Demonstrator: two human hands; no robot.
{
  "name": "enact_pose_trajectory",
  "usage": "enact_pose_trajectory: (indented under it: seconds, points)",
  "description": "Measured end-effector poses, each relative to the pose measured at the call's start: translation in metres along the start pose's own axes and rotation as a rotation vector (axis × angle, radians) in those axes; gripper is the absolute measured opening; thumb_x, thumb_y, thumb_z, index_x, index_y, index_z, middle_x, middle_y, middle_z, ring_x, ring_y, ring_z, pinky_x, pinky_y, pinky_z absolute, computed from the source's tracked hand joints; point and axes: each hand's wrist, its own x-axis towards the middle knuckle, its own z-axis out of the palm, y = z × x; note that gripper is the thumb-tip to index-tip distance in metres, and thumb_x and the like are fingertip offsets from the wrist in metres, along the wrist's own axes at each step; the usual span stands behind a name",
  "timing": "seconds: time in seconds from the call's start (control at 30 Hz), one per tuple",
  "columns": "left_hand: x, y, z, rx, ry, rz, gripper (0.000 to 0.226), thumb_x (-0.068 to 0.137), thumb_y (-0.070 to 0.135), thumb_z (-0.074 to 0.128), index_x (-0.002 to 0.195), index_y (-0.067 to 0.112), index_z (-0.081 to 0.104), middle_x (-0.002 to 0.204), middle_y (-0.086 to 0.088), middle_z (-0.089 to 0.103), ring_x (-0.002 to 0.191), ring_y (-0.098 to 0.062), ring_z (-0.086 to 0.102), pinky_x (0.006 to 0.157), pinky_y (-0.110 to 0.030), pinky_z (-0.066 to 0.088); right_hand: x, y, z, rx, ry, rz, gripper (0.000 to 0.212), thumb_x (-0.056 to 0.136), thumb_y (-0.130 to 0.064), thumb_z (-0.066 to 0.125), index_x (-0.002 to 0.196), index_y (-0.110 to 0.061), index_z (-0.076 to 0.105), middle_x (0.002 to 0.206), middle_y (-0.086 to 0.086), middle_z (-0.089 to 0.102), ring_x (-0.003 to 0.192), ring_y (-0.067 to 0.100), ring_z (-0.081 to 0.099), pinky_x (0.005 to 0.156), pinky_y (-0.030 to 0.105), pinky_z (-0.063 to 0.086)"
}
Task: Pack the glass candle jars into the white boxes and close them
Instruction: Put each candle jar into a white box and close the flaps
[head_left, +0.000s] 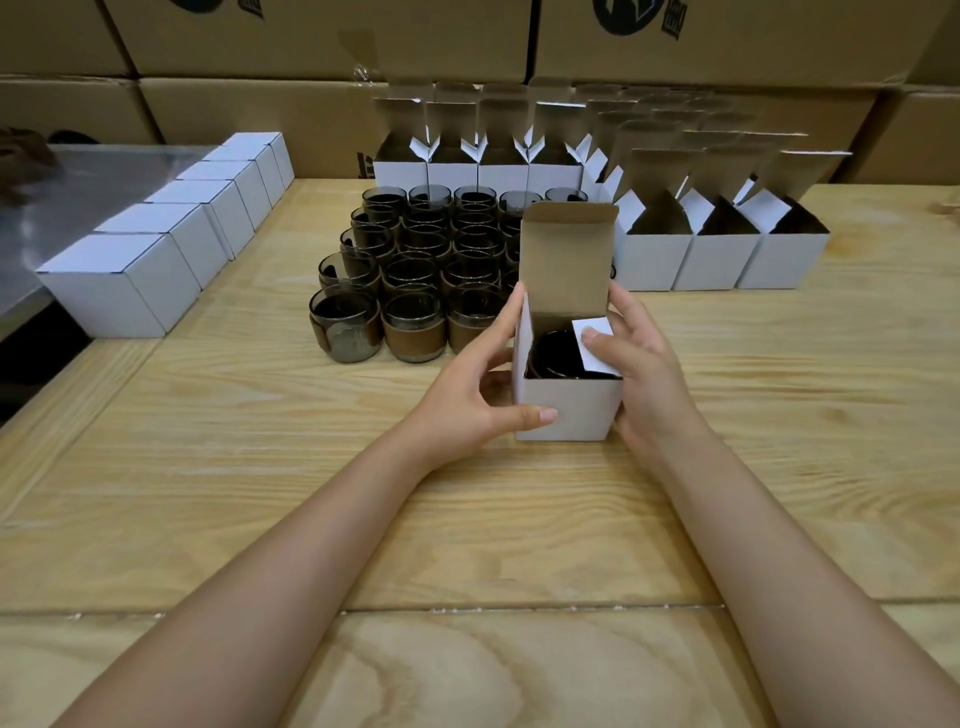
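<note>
Pale wooden table (260, 467) carries a white box (566, 408) clamped between both grips: the left grip (467, 395) curls round its left wall, and the right grip (644, 379) wraps its right wall, thumb pressing a side flap (597, 338) inward. One glass candle jar (556, 353) sits inside, between them.

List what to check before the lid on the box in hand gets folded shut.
1. Jar seated inside the box: ok, rim below the box's edge.
2. Right flap folded in: ok, the right hand presses it down with its thumb.
3. Left flap folded in: not ok, it stands upright.
4. Lid free to fold: ok, upright, nothing over the opening.
5. Left hand steadying the box: ok, thumb on the front face.
6. Jar undamaged: cannot tell.
</note>
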Motion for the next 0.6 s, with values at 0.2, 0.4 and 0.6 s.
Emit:
enact_pose_trajectory:
  seconds: [0.2,0.4,0.6]
  points:
    - [-0.002,0.005,0.004,0.030,0.041,0.054,0.063,0.071,0.016,0.076,0.125,0.036,0.052,0.141,0.000,0.045,0.128,-0.013,0.048,0.100,-0.027,0.045,0.002,0.004,-0.003,0.020,-0.041,-0.042,0.049,0.092,0.005,0.045,0.135,-0.019,0.047,0.118,0.001,0.066,0.114,0.027,0.061,0.095,0.042,0.051]
    - [-0.002,0.008,0.003,0.052,0.041,0.023,0.056,0.070,0.021,0.077,0.119,0.037,0.054,0.137,0.000,0.048,0.125,-0.015,0.050,0.101,-0.033,0.046,0.002,0.003,-0.007,0.031,-0.093,-0.098,0.036,0.089,-0.004,0.056,0.118,-0.025,0.052,0.102,0.001,0.069,0.097,0.024,0.065,0.083,0.042,0.054]
    - [-0.003,0.011,0.004,0.038,0.035,0.016,0.063,0.071,0.020,0.076,0.125,0.038,0.049,0.139,-0.002,0.048,0.127,-0.015,0.049,0.104,-0.041,0.045,-0.001,0.001,-0.013,-0.069,-0.210,-0.084,0.048,0.069,-0.036,0.079,0.105,-0.023,0.050,0.112,0.003,0.058,0.104,0.025,0.056,0.083,0.041,0.049]
